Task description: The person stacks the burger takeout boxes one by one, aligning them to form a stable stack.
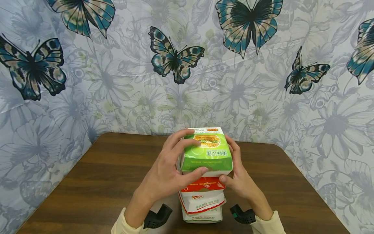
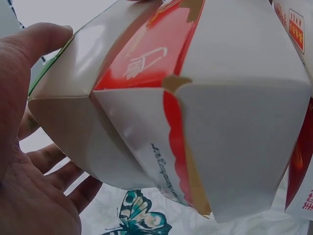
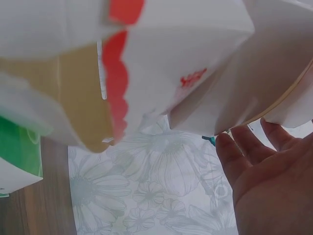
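A green and white paper burger box [image 1: 207, 161] with a burger picture tops a stack of cardboard boxes. My left hand [image 1: 162, 174] grips its left side, thumb across the front and fingers over the top edge. On the opposite side, my right hand [image 1: 243, 180] holds it, thumb at the lower front corner and fingers along the side. Directly beneath is a red and white box [image 1: 203, 186], partly covered. Lower in the stack are a white box with red trim [image 1: 201, 203] and another white box [image 1: 204, 218]. Curled flaps of the red-trimmed box [image 3: 117, 83] show in the right wrist view.
The stack stands near the front of a brown wooden table [image 1: 117, 175]. Behind the table hangs a floral cloth [image 1: 122, 81] printed with butterflies. A black wrist device [image 1: 157, 217] is on the left wrist, and another black device [image 1: 243, 215] on the right.
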A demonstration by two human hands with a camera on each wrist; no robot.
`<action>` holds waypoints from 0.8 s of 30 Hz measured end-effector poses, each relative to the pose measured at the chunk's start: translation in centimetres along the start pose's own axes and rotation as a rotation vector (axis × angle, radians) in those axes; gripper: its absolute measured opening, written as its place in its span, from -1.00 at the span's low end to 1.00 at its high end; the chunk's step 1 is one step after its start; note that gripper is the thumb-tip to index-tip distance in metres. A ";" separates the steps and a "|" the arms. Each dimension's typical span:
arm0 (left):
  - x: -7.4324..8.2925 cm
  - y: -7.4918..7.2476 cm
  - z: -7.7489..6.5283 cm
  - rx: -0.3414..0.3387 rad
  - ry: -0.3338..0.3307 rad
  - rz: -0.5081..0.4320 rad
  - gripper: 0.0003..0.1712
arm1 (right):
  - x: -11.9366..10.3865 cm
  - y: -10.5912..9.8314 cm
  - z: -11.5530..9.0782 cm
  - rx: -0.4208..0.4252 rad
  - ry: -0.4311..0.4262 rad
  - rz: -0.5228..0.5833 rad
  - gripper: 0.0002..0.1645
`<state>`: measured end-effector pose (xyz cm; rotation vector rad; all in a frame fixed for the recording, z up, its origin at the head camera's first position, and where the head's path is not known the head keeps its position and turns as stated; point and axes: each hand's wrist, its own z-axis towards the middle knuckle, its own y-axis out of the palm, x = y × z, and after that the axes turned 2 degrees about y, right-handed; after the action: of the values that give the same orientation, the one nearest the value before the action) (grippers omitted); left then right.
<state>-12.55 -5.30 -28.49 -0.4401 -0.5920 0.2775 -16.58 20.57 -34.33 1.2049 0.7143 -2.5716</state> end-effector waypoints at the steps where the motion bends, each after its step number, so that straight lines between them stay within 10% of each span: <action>1: 0.0 0.0 0.0 -0.002 0.003 -0.001 -0.37 | 0.0 0.0 0.0 0.002 0.006 0.001 0.25; 12: -0.2 -0.1 0.1 -0.012 0.039 -0.010 -0.37 | 0.2 -0.1 0.2 -0.065 -0.020 -0.073 0.72; 24: 0.0 0.0 0.1 0.003 0.075 -0.007 -0.38 | -0.4 -0.2 0.2 -0.055 -0.017 -0.044 0.73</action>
<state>-12.58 -5.22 -28.42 -0.4433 -0.5195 0.2539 -16.51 20.65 -33.85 1.1623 0.8111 -2.5762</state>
